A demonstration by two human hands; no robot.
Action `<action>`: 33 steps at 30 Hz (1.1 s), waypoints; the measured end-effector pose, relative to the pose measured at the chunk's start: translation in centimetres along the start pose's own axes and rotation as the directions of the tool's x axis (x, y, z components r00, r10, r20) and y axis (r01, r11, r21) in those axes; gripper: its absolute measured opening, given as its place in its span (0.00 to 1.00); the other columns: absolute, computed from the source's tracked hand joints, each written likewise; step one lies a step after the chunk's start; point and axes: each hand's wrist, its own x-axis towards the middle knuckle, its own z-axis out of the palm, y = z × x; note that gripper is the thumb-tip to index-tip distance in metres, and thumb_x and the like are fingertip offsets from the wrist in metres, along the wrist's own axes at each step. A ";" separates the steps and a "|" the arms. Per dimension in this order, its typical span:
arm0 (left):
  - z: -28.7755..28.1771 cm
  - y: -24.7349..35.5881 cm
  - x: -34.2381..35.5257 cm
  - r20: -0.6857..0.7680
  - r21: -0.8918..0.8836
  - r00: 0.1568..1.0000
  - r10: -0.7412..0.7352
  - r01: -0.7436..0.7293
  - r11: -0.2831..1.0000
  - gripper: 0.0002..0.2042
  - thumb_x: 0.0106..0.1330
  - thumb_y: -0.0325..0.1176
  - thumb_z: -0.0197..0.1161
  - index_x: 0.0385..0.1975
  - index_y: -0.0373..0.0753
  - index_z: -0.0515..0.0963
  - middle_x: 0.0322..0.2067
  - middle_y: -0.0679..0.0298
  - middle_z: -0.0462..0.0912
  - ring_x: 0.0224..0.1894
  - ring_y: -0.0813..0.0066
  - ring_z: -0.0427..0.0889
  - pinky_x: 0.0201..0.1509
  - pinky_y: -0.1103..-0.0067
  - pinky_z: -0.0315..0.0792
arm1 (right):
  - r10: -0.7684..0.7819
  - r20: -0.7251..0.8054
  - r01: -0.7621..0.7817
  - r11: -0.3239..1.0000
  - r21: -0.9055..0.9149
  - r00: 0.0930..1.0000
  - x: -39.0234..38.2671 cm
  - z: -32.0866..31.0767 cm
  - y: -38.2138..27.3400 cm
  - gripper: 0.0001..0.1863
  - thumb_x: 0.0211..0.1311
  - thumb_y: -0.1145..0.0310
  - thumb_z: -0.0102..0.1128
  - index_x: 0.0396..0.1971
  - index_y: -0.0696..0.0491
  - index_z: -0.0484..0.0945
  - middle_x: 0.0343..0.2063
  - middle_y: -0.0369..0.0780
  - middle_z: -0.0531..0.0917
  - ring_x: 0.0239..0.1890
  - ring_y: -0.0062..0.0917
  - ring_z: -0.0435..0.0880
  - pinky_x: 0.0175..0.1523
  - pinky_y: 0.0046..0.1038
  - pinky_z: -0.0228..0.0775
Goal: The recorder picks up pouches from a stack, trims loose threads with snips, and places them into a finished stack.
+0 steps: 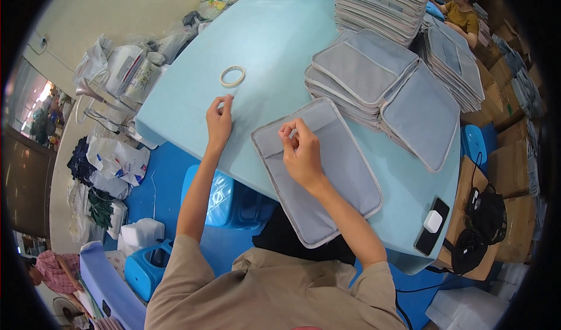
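My left hand (220, 121) is over the table with thumb and fingers pinched together, just below a roll of pale tape (232, 77) lying flat. Whatever is in that pinch is too small to make out. My right hand (302, 157) is closed too, fingertips against the thumb, above a flat grey fabric pouch (345, 181). What it holds, if anything, cannot be seen. The pouch has rounded corners, a piped edge and a panel across its far end. It lies at an angle, its near end reaching past the table edge towards my lap.
Piles of similar grey pouches (362, 73) cover the table's far right, one stack tall. A phone with a white case on it (432, 222) lies near the right edge. Blue stools (219, 198), cartons (511, 166) and bagged goods surround the table. Other people are at far right and lower left.
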 end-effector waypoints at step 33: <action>1.0 0.7 0.0 -0.008 0.102 1.000 0.024 -0.023 0.995 0.17 0.78 0.44 0.68 0.44 0.33 0.85 0.15 0.73 0.72 0.20 0.86 0.62 0.26 0.76 0.54 | -0.194 0.033 0.197 0.962 -0.187 0.980 1.7 2.4 1.0 0.04 0.71 0.76 0.63 0.40 0.52 0.77 0.30 0.40 0.86 0.30 0.35 0.87 0.36 0.37 0.76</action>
